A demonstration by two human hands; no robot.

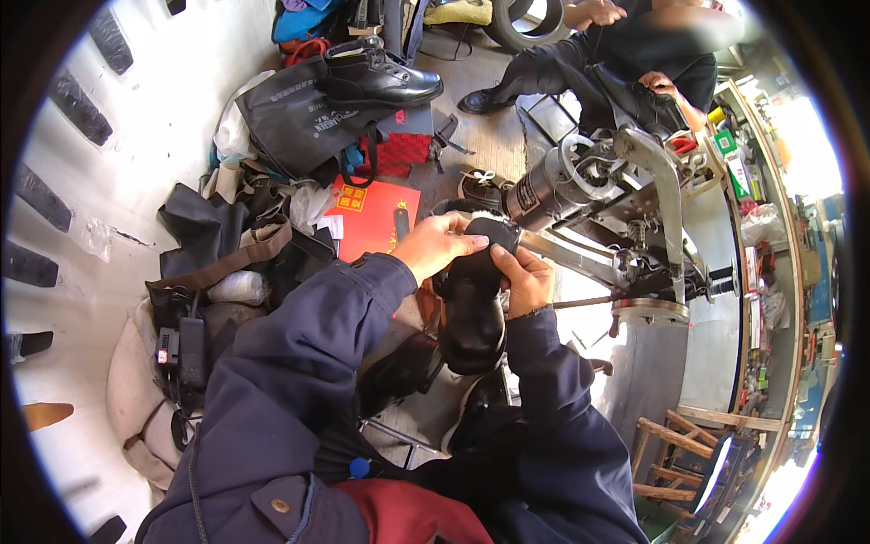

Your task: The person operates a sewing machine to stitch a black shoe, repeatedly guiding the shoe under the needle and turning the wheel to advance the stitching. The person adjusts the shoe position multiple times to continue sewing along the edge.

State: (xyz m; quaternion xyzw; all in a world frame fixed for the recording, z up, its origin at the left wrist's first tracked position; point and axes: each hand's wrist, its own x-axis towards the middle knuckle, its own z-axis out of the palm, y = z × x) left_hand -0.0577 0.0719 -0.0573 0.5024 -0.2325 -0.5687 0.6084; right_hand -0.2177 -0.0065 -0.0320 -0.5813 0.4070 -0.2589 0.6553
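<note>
A black leather shoe (473,331) hangs between my hands in front of me, its rounded toe toward me. Pale fluffy lining shows at its far end, beside a dark flap. My left hand (437,247) grips that far end from the left, thumb lying across the flap. From the right, my right hand (527,276) pinches the shoe's edge with thumb and bent fingers. Parts of the fingers are hidden behind the shoe. Just beyond my hands stands a metal hand-cranked machine (553,186) with a cylindrical body and a curved arm.
A black lace-up boot (385,77) rests on a dark bag (304,118) at the far left. Red card (381,204) lies near my left hand. Another person (625,63) sits at the far right. A wooden stool (680,462) stands near right, beside cluttered shelves (770,272).
</note>
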